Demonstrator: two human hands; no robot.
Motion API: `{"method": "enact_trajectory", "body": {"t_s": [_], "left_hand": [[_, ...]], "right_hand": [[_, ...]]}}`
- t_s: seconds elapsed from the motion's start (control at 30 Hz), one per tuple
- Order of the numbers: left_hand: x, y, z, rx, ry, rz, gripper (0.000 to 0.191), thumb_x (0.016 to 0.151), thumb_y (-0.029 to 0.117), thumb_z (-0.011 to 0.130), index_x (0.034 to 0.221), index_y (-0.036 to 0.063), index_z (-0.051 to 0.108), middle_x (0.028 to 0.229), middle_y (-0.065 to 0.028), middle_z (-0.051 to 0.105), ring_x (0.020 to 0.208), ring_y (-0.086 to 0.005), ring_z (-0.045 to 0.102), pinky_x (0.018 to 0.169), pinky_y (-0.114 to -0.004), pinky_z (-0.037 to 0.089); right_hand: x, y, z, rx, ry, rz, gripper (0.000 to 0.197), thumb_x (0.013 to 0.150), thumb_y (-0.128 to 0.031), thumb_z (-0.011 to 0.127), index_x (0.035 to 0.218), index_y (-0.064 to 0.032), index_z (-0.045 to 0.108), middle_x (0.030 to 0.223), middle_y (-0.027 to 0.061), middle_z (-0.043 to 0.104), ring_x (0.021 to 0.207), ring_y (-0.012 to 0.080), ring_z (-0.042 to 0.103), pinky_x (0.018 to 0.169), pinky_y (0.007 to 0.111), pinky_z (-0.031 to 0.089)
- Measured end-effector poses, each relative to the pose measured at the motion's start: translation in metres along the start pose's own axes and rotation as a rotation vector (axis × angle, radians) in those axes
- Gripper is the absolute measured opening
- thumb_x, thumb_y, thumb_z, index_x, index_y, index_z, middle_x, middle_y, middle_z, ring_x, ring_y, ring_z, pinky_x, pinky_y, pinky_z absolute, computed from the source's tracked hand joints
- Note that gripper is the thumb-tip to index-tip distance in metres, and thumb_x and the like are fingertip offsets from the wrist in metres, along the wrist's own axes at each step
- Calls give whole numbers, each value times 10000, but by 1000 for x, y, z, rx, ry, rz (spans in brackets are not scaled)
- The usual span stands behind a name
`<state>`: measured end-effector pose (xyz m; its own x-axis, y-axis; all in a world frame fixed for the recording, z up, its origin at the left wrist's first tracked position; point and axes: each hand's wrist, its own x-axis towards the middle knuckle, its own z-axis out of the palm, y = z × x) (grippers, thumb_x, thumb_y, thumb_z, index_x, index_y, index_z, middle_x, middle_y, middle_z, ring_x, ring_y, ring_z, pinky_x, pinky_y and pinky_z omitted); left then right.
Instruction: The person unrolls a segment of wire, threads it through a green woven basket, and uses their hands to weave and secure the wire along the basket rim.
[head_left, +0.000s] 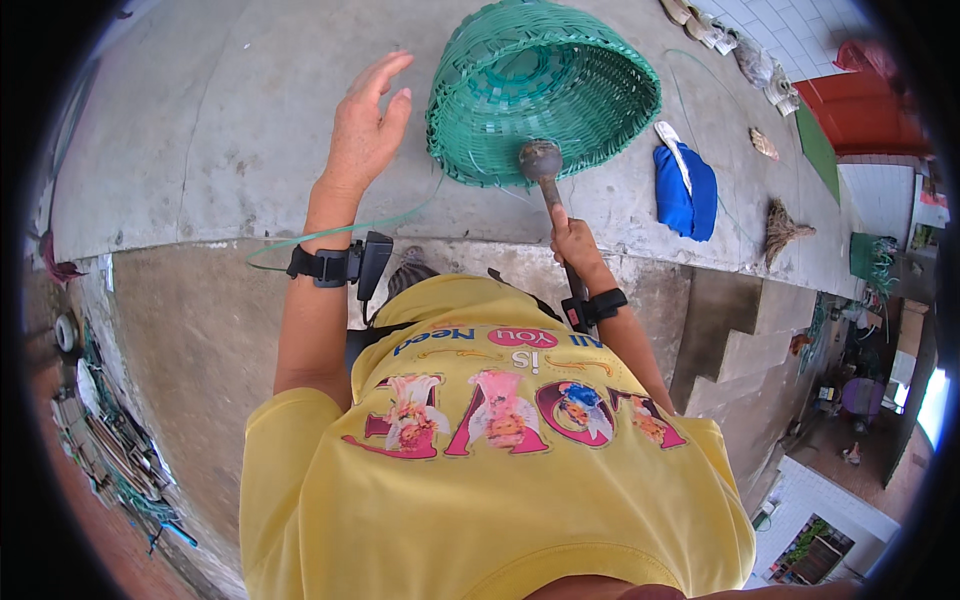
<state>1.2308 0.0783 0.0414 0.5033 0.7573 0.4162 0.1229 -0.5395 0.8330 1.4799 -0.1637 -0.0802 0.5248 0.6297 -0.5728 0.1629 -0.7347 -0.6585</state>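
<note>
A green basket (544, 97) woven from plastic strips lies tipped on the concrete, its mouth facing me. My right hand (575, 241) grips the shaft of a round-headed hammer-like tool (541, 162). The tool's worn, rusty head is at the basket's near rim; contact cannot be made out. To the left of the basket, my left hand (369, 124) is raised, holding nothing, thumb apart from the fingers. A loose green strip (360, 225) runs from the basket's lower left towards my left wrist and loops near the wristband.
Folded blue cloth (684, 187) with a white piece lies right of the basket. Beyond it are a dry straw brush (784, 231) and several shoes (776, 86) along the wall. The concrete ledge edge (480, 240) crosses before me; steps (750, 345) descend at right.
</note>
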Motion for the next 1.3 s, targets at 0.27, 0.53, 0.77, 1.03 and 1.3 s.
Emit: {"method": "enact_trajectory", "body": {"t_s": [0.27,0.53,0.77,1.03,1.3], "left_hand": [[79,32,70,376,-44,369,460,811,58,558,1264,39,481,1298,-146,490,1198,-309,461,1027,-374,371],[45,26,62,352,27,385,583,697,-139,488,1261,7,463,1291,-166,484,1211,-327,439,1031,-389,369],[11,36,60,436,180,251,617,671,-138,508,1268,10,454,1298,-164,472,1213,-334,432,1028,-397,363],[3,39,66,495,240,248,542,702,-78,542,1232,21,482,1260,-146,504,1182,-339,448,997,-426,360],[-2,18,75,461,277,230,594,684,-80,558,1261,7,448,1310,-146,464,1208,-336,427,1011,-428,350]], "right_hand": [[2,9,12,-62,68,-85,711,901,-605,368,608,21,533,479,98,482,406,203,506,431,327,427],[-20,-2,12,236,-10,-13,623,900,-588,402,620,-41,504,515,39,455,417,134,439,420,273,367],[-40,-37,-18,246,8,-126,591,907,-582,405,673,-46,495,528,33,448,405,118,418,402,254,340],[-37,-22,-16,73,118,-347,612,932,-532,391,643,-7,514,483,57,460,390,153,452,404,300,375],[-40,-20,-5,123,-81,-54,597,921,-555,396,642,-38,501,494,36,446,391,132,434,394,281,358]]}}
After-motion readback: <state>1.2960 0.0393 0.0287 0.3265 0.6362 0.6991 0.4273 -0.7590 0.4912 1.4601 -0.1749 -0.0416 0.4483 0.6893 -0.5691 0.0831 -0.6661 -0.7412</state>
